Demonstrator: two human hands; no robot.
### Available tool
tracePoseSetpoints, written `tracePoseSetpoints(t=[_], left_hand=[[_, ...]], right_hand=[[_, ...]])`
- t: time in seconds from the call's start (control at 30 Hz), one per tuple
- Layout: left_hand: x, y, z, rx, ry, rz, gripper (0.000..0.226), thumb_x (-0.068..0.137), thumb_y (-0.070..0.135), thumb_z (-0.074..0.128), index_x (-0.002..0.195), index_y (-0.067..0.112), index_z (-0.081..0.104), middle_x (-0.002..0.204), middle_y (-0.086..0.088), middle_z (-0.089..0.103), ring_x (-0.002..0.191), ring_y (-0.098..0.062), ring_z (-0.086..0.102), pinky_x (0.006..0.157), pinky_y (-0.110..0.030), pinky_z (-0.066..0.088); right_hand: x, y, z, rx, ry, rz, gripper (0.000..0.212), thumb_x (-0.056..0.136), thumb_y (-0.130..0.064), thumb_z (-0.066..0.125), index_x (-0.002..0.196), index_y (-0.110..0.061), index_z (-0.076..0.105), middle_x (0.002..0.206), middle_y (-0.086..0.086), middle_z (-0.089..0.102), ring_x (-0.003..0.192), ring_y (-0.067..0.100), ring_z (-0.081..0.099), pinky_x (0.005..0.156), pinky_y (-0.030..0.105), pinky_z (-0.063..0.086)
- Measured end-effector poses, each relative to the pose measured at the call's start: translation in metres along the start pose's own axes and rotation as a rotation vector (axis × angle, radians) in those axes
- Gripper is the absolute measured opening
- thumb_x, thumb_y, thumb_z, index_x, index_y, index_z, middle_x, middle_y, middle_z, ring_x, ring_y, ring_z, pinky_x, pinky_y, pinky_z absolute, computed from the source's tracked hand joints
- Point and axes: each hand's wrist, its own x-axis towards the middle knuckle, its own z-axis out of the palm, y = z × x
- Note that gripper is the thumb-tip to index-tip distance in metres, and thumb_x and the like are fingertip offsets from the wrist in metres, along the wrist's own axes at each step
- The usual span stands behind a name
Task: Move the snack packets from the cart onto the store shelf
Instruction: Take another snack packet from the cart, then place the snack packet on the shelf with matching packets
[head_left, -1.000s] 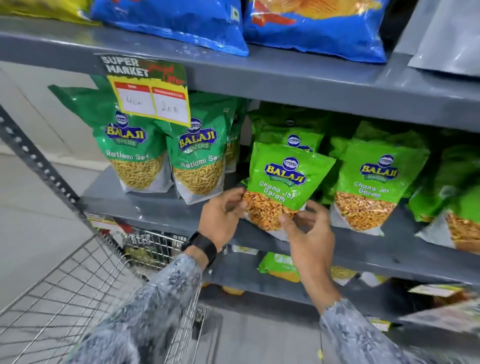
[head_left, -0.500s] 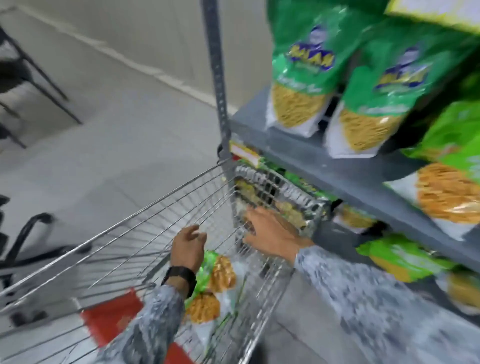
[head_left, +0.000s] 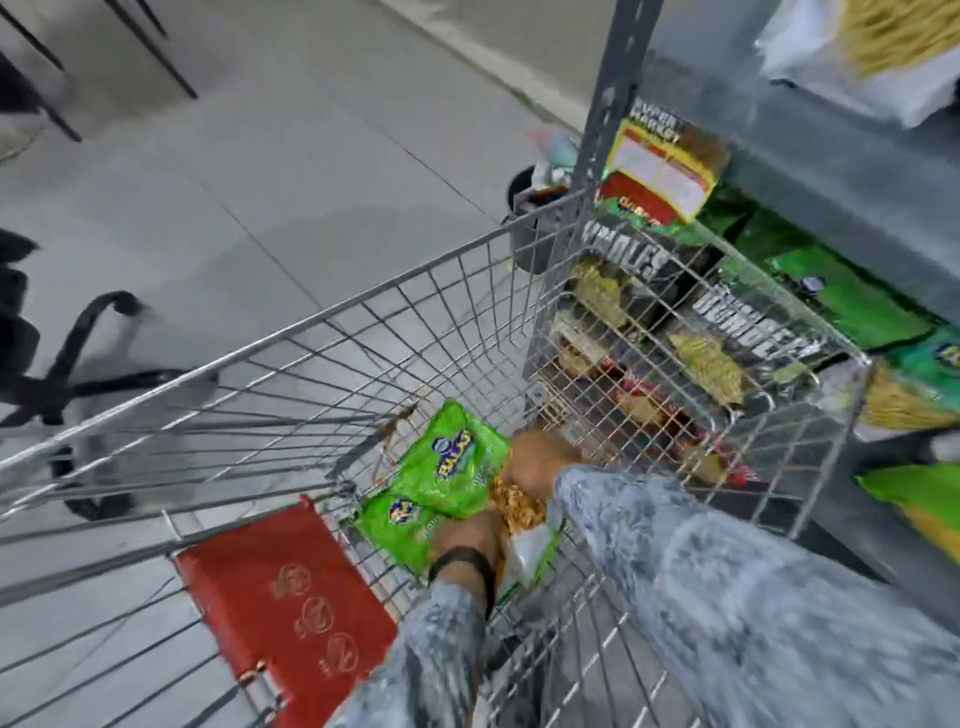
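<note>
Both hands down inside the wire cart (head_left: 415, 291), among the green snack packets (head_left: 457, 462) lying flat on the cart floor beside the red seat flap (head_left: 283, 592). Left hand (head_left: 465, 535), with a dark wristband, resting on the lower packet (head_left: 395, 525); right hand (head_left: 537, 462) laid against the edge of the upper one. Fingers hidden and blurred by motion: cannot tell whether either hand has closed on a packet or merely touches it.

Store shelf (head_left: 810, 156) immediately to the right of the cart, already carrying similar packets, with a yellow price tag (head_left: 662, 171) on its edge.

Assessment of handling: packets judged light, soft and air-filled, with glossy film likely to slide under a flat palm. Contents appear to be brittle fried snack, so liable to crushing if squeezed across the middle. Best hold judged to be a pinch at the sealed top or bottom edge, or a light grip across both side edges. Stacked packets likely to slip off one another if lifted together. Wire sides a possible snag point on the way up.
</note>
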Motion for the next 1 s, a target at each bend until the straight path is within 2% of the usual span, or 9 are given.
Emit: tracePoseSetpoints(t=[0.1,0.23,0.33,0.43,0.57,0.67,0.73,0.87,1.0], left_hand=[[-0.013,0.004,-0.008,-0.096,0.062,0.042,0.042,0.078,0.025,0.074,0.113,0.001,0.071,0.119,-0.015,0.072,0.11,-0.033,0.067,0.083,-0.028,0.048],[-0.051,0.02,-0.034,-0.161,0.174,0.309,0.03,0.072,0.03,0.069,0.089,0.006,0.07,0.093,-0.013,0.075,0.092,-0.031,0.071,0.083,-0.04,0.056],[-0.106,0.06,-0.048,-0.269,0.2,0.602,0.018,0.081,0.012,0.073,0.098,0.008,0.073,0.092,-0.007,0.074,0.086,-0.017,0.066,0.081,-0.034,0.053],[-0.183,0.104,-0.047,-0.289,0.181,0.925,0.017,0.081,0.014,0.072,0.097,0.011,0.074,0.087,-0.012,0.076,0.077,-0.013,0.062,0.078,-0.038,0.055],[-0.309,0.132,0.005,-0.175,0.016,1.246,0.009,0.079,0.02,0.07,0.086,0.018,0.075,0.07,0.004,0.072,0.064,-0.004,0.059,0.068,-0.034,0.052],[-0.389,0.122,0.053,-0.024,-0.216,1.367,0.009,0.084,0.011,0.074,0.091,0.016,0.077,0.071,0.017,0.073,0.065,0.006,0.06,0.066,-0.016,0.05],[-0.437,0.106,0.098,0.087,-0.382,1.409,0.009,0.083,0.019,0.073,0.09,0.019,0.078,0.074,0.015,0.075,0.067,0.0,0.062,0.068,-0.023,0.053],[-0.498,0.076,0.183,0.348,-0.435,1.545,0.014,0.081,0.041,0.067,0.079,0.027,0.07,0.053,0.011,0.056,0.052,-0.008,0.047,0.054,-0.028,0.038],[-0.539,0.075,0.267,0.382,-0.355,1.643,0.024,0.08,0.042,0.066,0.093,0.023,0.073,0.057,0.006,0.059,0.071,-0.028,0.063,0.06,-0.034,0.044]], right_hand=[[-0.007,-0.001,-0.007,0.11,0.004,0.022,0.032,0.086,-0.028,0.063,0.112,-0.009,0.065,0.127,0.02,0.067,0.116,0.038,0.066,0.1,0.051,0.054],[-0.052,0.006,-0.055,0.295,0.06,-0.017,0.03,0.073,-0.021,0.079,0.094,-0.001,0.073,0.097,0.015,0.072,0.078,0.023,0.064,0.065,0.028,0.055],[-0.111,0.021,-0.102,0.561,0.25,-0.084,0.024,0.069,-0.02,0.084,0.085,-0.004,0.074,0.081,0.009,0.074,0.068,0.02,0.063,0.059,0.03,0.05],[-0.188,0.055,-0.14,0.855,0.547,-0.182,0.029,0.063,-0.028,0.087,0.083,-0.01,0.075,0.074,-0.003,0.075,0.068,0.017,0.068,0.063,0.032,0.053],[-0.322,0.133,-0.16,1.056,0.98,-0.227,0.02,0.072,-0.022,0.087,0.085,-0.027,0.072,0.079,-0.01,0.078,0.079,0.013,0.074,0.073,0.029,0.057],[-0.406,0.197,-0.141,1.075,1.174,-0.154,0.02,0.076,-0.031,0.082,0.087,-0.018,0.071,0.075,0.003,0.075,0.067,0.016,0.065,0.067,0.035,0.053],[-0.462,0.251,-0.116,1.076,1.274,-0.089,0.022,0.076,-0.036,0.078,0.085,-0.018,0.07,0.073,0.007,0.07,0.061,0.009,0.052,0.062,0.036,0.048],[-0.536,0.334,-0.078,1.101,1.463,0.114,0.027,0.073,-0.037,0.077,0.075,-0.014,0.064,0.06,0.004,0.056,0.055,0.002,0.04,0.053,0.029,0.037],[-0.552,0.411,-0.08,1.105,1.571,0.21,0.034,0.073,-0.044,0.078,0.083,-0.013,0.066,0.071,0.008,0.071,0.063,0.014,0.055,0.063,0.045,0.05]])
